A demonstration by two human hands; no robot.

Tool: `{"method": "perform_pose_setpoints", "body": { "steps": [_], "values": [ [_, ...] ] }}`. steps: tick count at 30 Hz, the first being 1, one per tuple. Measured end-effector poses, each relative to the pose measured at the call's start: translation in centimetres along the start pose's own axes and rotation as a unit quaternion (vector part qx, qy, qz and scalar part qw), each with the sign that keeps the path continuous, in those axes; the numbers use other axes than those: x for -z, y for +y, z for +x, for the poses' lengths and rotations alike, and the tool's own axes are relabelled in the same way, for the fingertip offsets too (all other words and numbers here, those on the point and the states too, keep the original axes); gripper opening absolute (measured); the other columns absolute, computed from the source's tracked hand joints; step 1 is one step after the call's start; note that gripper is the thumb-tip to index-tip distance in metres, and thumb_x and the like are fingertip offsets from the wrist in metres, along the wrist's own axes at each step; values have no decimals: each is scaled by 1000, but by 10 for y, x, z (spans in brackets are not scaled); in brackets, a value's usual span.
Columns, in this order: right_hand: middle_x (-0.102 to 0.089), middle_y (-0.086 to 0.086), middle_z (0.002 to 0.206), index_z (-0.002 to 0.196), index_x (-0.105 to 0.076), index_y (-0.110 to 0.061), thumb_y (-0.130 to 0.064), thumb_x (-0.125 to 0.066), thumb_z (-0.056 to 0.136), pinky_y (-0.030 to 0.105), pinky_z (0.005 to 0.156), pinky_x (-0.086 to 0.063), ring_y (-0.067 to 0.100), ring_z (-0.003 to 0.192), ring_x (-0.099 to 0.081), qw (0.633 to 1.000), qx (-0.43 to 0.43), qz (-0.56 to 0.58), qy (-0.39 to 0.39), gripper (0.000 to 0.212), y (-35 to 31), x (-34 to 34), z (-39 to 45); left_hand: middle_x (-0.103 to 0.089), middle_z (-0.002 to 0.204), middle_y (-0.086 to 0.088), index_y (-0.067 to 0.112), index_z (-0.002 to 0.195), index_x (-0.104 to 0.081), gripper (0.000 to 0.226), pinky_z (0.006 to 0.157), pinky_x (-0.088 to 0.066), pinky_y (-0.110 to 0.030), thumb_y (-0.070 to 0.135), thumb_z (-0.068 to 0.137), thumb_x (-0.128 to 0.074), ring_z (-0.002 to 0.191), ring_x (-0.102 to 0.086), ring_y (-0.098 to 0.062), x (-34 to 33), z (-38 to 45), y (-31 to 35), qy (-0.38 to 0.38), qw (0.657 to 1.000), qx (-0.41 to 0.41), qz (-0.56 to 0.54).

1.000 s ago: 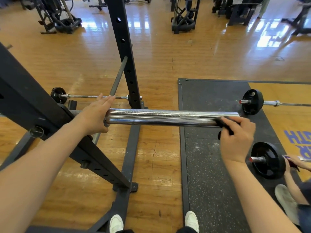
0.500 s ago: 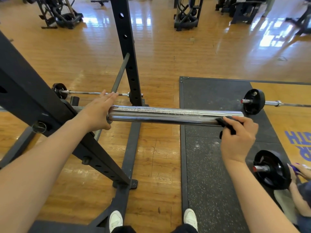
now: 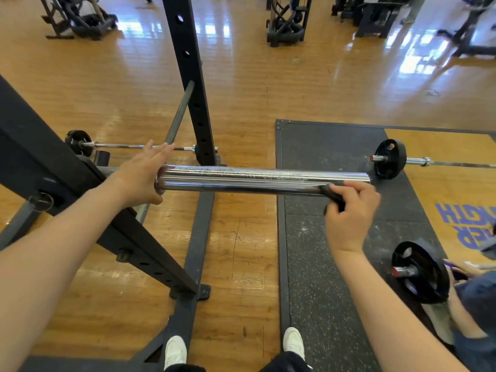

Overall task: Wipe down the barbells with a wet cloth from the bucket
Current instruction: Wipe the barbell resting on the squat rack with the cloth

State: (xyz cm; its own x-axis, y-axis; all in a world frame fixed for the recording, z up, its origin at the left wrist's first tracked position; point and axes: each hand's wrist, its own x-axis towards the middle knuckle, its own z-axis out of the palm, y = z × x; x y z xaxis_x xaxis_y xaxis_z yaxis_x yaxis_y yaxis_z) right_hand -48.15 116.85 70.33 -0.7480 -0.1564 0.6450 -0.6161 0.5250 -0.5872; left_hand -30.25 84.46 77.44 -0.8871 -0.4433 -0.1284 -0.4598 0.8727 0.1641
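Barbell: the chrome barbell (image 3: 263, 181) lies across mid-frame.
Left hand: my left hand (image 3: 139, 178), fingers straight, steadies its inner end.
Right hand: my right hand (image 3: 351, 210) pinches the dark cloth (image 3: 331, 194) at its right end.
Tip: I should wrap it round and pull evenly.

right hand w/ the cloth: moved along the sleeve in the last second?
No. The right hand holds the black cloth at the same spot near the free end of the chrome sleeve.

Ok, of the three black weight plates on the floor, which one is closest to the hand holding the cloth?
The far plate on the mat, just beyond the chrome sleeve end, above the right hand. The near-right plate sits lower; the left one is behind the rack.
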Motion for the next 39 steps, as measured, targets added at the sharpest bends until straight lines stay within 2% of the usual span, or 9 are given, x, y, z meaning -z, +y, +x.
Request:
{"method": "perform_pose_setpoints", "body": {
  "steps": [3, 5, 10, 17, 21, 27, 32, 36, 39],
  "values": [
    [-57, 21, 95, 88, -67, 2, 13, -59, 67, 31, 78, -37, 24, 93, -40, 996, 75, -7, -47, 26, -6, -9, -6, -10, 159, -2, 21, 153, -6, 118, 115, -22, -48, 11, 64, -84, 146, 3, -23, 1, 0, 0, -5, 1000, 0, -2],
    [-57, 21, 94, 87, -68, 2, 11, -58, 67, 28, 79, -36, 24, 92, -40, 995, 86, -17, -46, 25, 2, -2, -2, -9, 159, -2, 21, 153, -5, 120, 115, -21, -47, 11, 64, -85, 146, 4, -23, 1, 0, 1, -7, 1000, -1, 2],
    [-52, 23, 99, 90, -64, 3, 13, -58, 75, 2, 81, -24, 30, 94, -41, 997, -72, -7, 41, 19, 13, 18, 3, -8, 159, -1, 21, 153, -4, 121, 114, -20, -46, 12, 64, -85, 146, 4, -24, 2, 0, 2, -8, 1000, 0, 6],
    [-52, 20, 97, 90, -65, 1, -10, -49, 82, 22, 78, -27, 25, 93, -37, 1000, -15, 2, 19, 21, 5, 3, -1, 4, 159, -9, 17, 151, 3, 118, 116, -5, -42, 20, 69, -81, 145, 8, -28, 2, -7, 7, 45, 995, -5, 84],
    [-52, 21, 99, 90, -66, 2, 7, -59, 79, 20, 79, -27, 27, 95, -38, 999, -25, 1, 20, 14, 6, 7, 0, -21, 152, -24, -1, 147, -17, 112, 117, 1, -39, 16, 60, -87, 144, -7, -31, -22, -27, 3, 164, 973, -48, 156],
    [-53, 16, 90, 95, -69, 1, 4, -51, 78, 32, 74, -36, 23, 88, -38, 1000, -5, 23, -20, 25, -8, -2, 4, -25, 148, -31, -8, 143, -18, 108, 116, 10, -31, 3, 59, -86, 140, -18, -43, -42, -22, 10, 226, 967, 25, 119],
    [-51, 7, 85, 91, -70, 0, 13, -58, 75, 30, 76, -35, 21, 85, -41, 997, 6, 1, -77, 24, -8, 14, 11, -26, 149, -29, -9, 141, -26, 98, 114, -14, -52, -2, 62, -82, 141, -14, -44, -42, -17, 10, 201, 974, 30, 99],
    [-56, 8, 86, 87, -73, -5, 1, -58, 79, 29, 73, -32, 27, 85, -47, 997, -31, -33, -54, 18, -22, 7, 32, -20, 154, -19, -3, 145, -24, 93, 116, -6, -45, 3, 70, -78, 145, -4, -36, -26, -12, 14, 148, 987, 24, 63],
    [-64, 7, 86, 81, -73, -7, -4, -58, 76, 32, 67, -28, 31, 84, -55, 995, 27, -86, -49, 16, -33, -4, 35, -13, 157, -14, 1, 148, -19, 96, 117, -6, -42, 7, 72, -78, 146, 4, -30, -15, -11, 14, 102, 993, 26, 43]
  ]
}}
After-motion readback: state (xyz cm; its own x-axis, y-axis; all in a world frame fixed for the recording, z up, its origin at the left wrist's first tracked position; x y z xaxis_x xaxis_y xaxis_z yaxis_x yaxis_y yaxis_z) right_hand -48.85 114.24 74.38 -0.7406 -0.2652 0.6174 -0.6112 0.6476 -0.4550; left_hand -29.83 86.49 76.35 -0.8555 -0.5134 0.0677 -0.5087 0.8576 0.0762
